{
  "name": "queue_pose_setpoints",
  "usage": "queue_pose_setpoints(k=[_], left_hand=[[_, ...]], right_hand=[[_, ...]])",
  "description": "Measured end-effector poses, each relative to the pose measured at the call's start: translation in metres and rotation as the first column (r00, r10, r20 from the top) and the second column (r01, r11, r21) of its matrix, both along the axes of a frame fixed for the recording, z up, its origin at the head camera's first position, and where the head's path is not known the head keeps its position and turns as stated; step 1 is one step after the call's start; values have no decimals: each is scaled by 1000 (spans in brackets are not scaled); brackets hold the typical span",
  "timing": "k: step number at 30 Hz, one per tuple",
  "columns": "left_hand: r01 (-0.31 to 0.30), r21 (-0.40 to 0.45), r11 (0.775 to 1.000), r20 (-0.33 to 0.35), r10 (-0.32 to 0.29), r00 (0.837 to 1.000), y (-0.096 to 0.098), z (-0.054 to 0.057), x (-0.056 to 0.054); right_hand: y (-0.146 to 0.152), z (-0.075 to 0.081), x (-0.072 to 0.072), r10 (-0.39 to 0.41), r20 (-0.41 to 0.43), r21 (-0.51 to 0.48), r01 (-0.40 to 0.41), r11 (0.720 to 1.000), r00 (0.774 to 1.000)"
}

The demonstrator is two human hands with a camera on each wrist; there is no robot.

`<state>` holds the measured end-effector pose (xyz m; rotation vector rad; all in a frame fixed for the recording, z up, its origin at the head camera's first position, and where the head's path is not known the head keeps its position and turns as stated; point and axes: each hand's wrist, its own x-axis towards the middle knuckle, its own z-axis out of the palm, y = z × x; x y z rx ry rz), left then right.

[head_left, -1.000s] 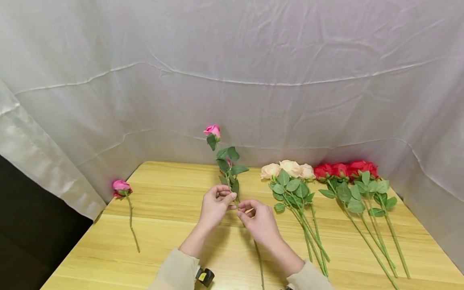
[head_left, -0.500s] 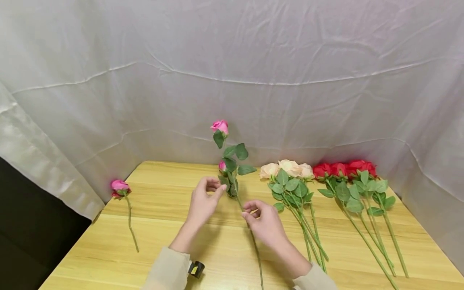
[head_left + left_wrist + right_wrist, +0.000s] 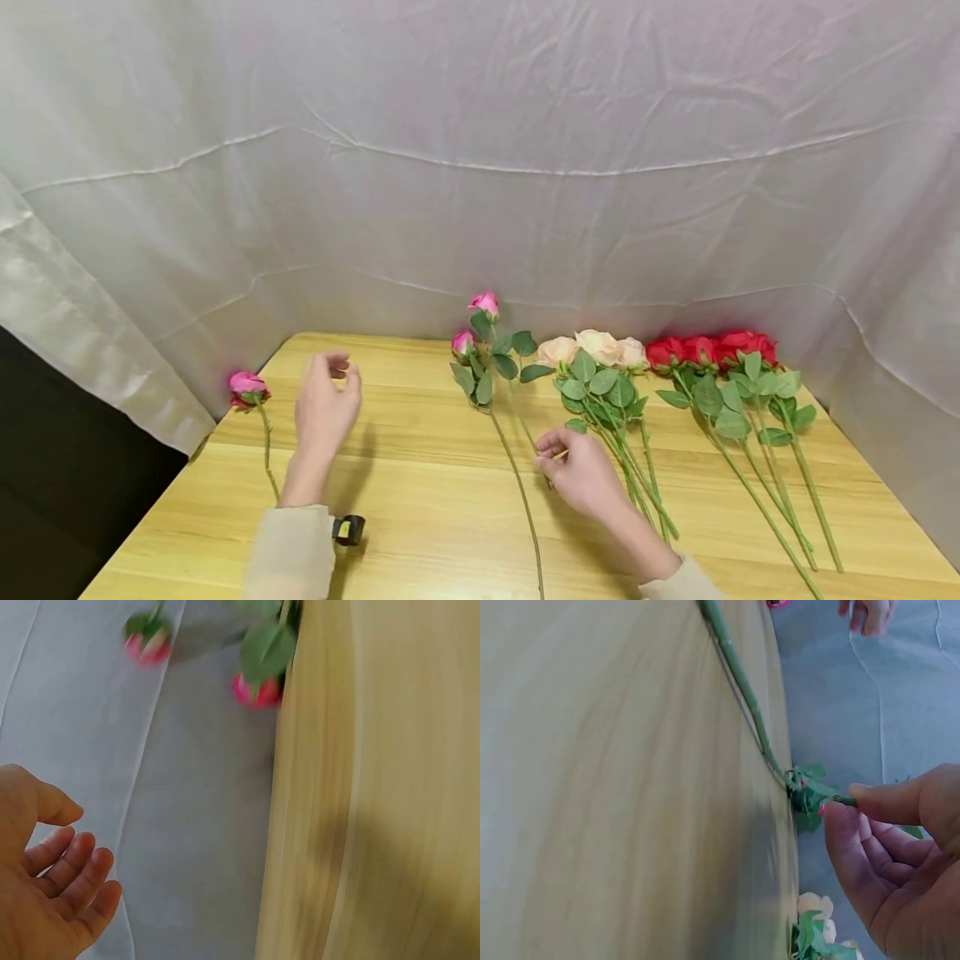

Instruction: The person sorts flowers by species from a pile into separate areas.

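My right hand (image 3: pixel 581 475) pinches the lower stem of a pink rose (image 3: pixel 483 305) between thumb and fingertips. In the right wrist view the end of that stem (image 3: pixel 844 800) shows between the fingers. A second pink rose (image 3: pixel 462 342) lies just left of it, its long stem (image 3: pixel 521 492) stretching toward the front of the table. My left hand (image 3: pixel 322 408) hovers over the left part of the table and holds nothing, its fingers loosely bent. Nearest to it is a darker pink rose (image 3: pixel 248 388) at the left edge, its stem partly hidden by the left wrist.
Several peach roses (image 3: pixel 598 347) lie right of the middle on the wooden table (image 3: pixel 420 517). Further right are several red roses (image 3: pixel 701 350). A pale grey cloth (image 3: pixel 480 167) hangs behind and at the sides.
My left hand has let go of the pink rose's stem and moved left. My right hand has carried that rose right and lower, apart from the one lying there.
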<state>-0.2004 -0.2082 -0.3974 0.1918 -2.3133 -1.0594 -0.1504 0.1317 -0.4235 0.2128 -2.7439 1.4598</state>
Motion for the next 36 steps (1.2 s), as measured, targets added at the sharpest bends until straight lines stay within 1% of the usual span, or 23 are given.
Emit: queue_pose_setpoints(k=[3, 5, 7, 8, 9, 10, 12, 14, 15, 16, 18, 22, 26, 29, 30, 32, 36], left_hand=[[-68, 0, 998, 28, 68, 997, -24, -1, 2], [-108, -12, 994, 70, 108, 992, -39, -2, 5], [-148, -32, 988, 128, 151, 980, -54, -5, 8], [-168, -40, 985, 171, 173, 970, -61, -6, 10], [-186, -54, 981, 223, 193, 956, -68, -8, 12], [-201, -70, 977, 276, 212, 937, -74, -9, 14], [-219, -101, 971, 382, 241, 892, -86, -11, 18], [-220, -129, 967, 469, 254, 846, -95, -11, 22], [-211, -141, 967, 504, 254, 826, -99, -11, 23], [-201, -150, 968, 532, 250, 809, -103, -11, 24], [-174, -165, 971, 572, 238, 785, -107, -11, 26], [-94, -166, 982, 638, 180, 749, -112, -12, 30], [-16, -155, 988, 694, 120, 710, -114, -14, 33], [26, -148, 989, 717, 90, 691, -115, -15, 35], [35, -146, 989, 721, 82, 689, -115, -16, 35], [51, -148, 988, 722, 73, 688, -116, -16, 36], [68, -154, 986, 720, 64, 691, -116, -16, 36]], right_hand=[[4, -2, 1, -6, 18, 28, 5, 1000, 1000], [6, -3, 2, -12, 35, 46, 11, 999, 999], [7, -3, 3, -11, 52, 69, 7, 998, 999], [8, -4, 3, -9, 59, 81, 4, 997, 998], [9, -4, 3, -4, 67, 91, -3, 996, 998], [9, -4, 3, 3, 78, 97, -10, 995, 997], [10, -4, 3, 15, 100, 102, -25, 994, 995], [10, -4, 2, 26, 124, 102, -39, 994, 992], [9, -4, 2, 31, 138, 97, -45, 994, 990], [9, -5, 2, 36, 153, 89, -50, 995, 988], [8, -5, 1, 52, 180, 67, -65, 996, 982], [6, -7, 0, 98, 224, 14, -103, 995, 970], [3, -9, -1, 128, 251, -8, -130, 991, 960], [1, -10, -2, 136, 263, -5, -140, 990, 955], [0, -10, -2, 138, 265, -4, -142, 990, 954], [-1, -11, -3, 144, 262, 2, -149, 989, 954], [-3, -11, -4, 156, 250, 9, -163, 987, 956]])
